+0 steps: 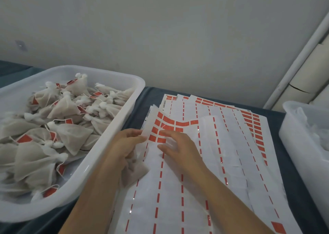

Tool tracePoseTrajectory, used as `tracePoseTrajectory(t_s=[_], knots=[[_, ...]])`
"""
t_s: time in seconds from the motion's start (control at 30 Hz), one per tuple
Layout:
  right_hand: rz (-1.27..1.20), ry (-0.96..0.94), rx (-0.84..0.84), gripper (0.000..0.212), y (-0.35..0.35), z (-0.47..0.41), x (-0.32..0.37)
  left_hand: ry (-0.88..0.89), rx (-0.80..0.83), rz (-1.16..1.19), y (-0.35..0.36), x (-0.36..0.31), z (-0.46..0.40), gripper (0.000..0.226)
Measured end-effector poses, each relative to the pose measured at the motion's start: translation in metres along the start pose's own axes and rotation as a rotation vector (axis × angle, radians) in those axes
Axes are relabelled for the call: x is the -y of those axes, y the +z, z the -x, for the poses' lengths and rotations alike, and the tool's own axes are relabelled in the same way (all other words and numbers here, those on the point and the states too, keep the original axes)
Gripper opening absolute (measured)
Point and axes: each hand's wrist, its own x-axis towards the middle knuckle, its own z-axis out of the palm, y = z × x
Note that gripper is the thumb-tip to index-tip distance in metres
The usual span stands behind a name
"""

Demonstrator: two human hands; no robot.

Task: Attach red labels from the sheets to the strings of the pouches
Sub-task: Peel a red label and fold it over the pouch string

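Observation:
White label sheets [210, 164] with rows of red labels [161, 131] lie overlapped in the middle of the table. My left hand [124, 144] grips a beige fabric pouch [132, 173] against the sheets' left edge, its fingertips at the edge of the top sheet. My right hand [175, 144] rests on the top sheet with straight fingers, their tips touching the red labels near the sheet's upper left corner.
A white tub [114, 132] on the left holds several pouches [67, 112], many with red labels on their strings. Another white bin [292, 137] stands at the right edge. The table carries a dark blue cloth [138, 109]. A wall rises behind.

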Motion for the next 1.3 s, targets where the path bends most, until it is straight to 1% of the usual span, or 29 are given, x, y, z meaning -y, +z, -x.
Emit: tracePoseTrajectory(t_s=[0.07, 0.13, 0.2, 0.33, 0.4, 0.53, 0.7, 0.77, 0.87, 1.03, 1.3], knots=[[0.0, -0.016, -0.004, 0.044, 0.0, -0.003, 0.002, 0.067, -0.029, -0.048, 0.002, -0.001, 0.001, 0.006], [0.025, -0.04, -0.012, 0.044, 0.0, -0.006, 0.003, 0.1, -0.038, -0.122, 0.001, 0.0, 0.001, 0.005], [0.047, -0.074, -0.034, 0.043, 0.0, -0.006, 0.002, 0.081, 0.039, -0.163, -0.001, 0.001, 0.003, 0.006], [0.077, -0.185, -0.079, 0.04, 0.002, -0.003, 0.0, 0.045, 0.216, 0.01, -0.007, -0.002, 0.009, 0.005], [0.128, -0.226, -0.112, 0.039, 0.001, -0.002, 0.0, 0.079, 0.272, 0.07, -0.006, -0.003, 0.013, 0.007], [0.14, -0.31, -0.193, 0.037, -0.008, 0.0, 0.004, 0.21, 0.326, 0.019, -0.006, -0.001, 0.015, 0.01], [0.125, -0.422, -0.23, 0.027, -0.014, 0.007, 0.009, 0.283, 0.344, 0.05, -0.007, 0.001, 0.015, 0.015], [0.145, -0.461, -0.24, 0.025, -0.015, 0.009, 0.01, 0.307, 0.359, 0.042, -0.007, 0.001, 0.016, 0.011], [0.168, -0.479, -0.247, 0.024, -0.015, 0.012, 0.01, 0.36, 0.354, 0.054, -0.004, 0.0, 0.017, 0.014], [0.18, -0.497, -0.254, 0.024, -0.016, 0.014, 0.01, 0.449, 0.304, -0.008, -0.001, 0.003, 0.016, 0.013], [0.201, -0.55, -0.325, 0.026, -0.016, 0.015, 0.008, 0.452, 0.294, -0.003, 0.001, 0.002, 0.017, 0.01]])
